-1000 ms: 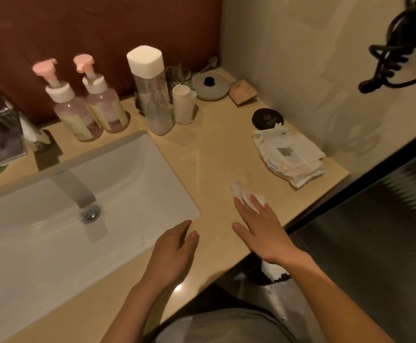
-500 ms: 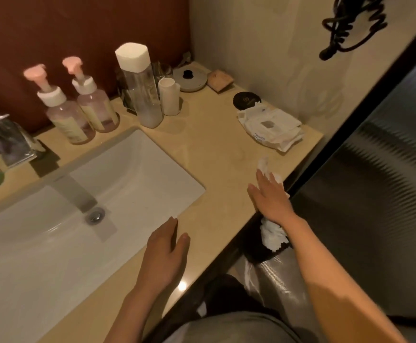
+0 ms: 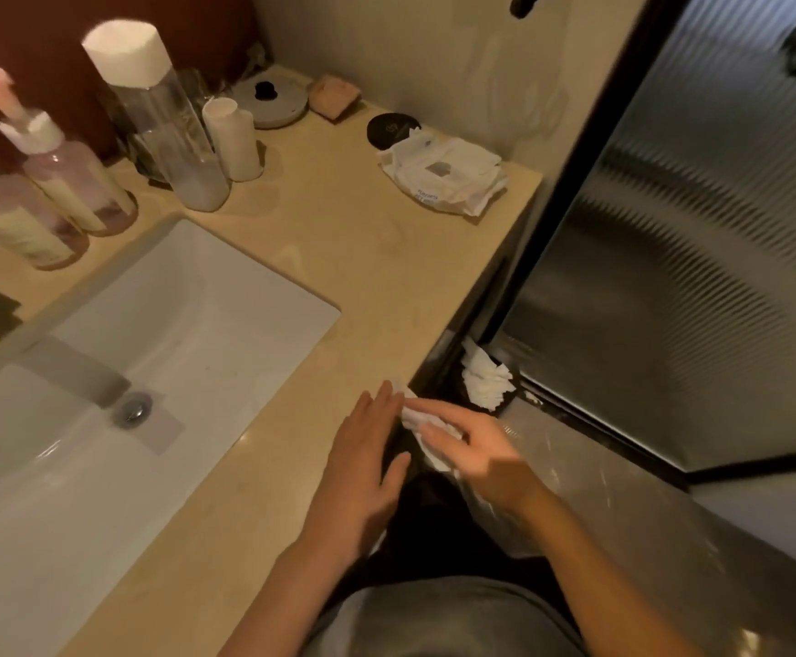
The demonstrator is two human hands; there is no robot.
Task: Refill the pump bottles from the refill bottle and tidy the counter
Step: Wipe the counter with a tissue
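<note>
Both hands sit at the front edge of the counter (image 3: 362, 258). The left hand (image 3: 362, 467) lies flat and open on the stone with nothing in it. The right hand (image 3: 476, 459) has its fingers stretched over a crumpled white tissue (image 3: 412, 417) right at the lip, too blurry to say if it's pinching or just pushing. The sink (image 3: 197, 324) fills the left side. By the back wall the tall clear refill bottle (image 3: 168, 130) stands capped, just beside the two pump bottles (image 3: 73, 182), both upright. A wipes pack (image 3: 443, 180) lies near the right end. Looks like the tidy-up step to me. Next I'd guess the tissue goes over the edge into the bin (image 3: 486, 381) below, so it needs decent aim.
</note>
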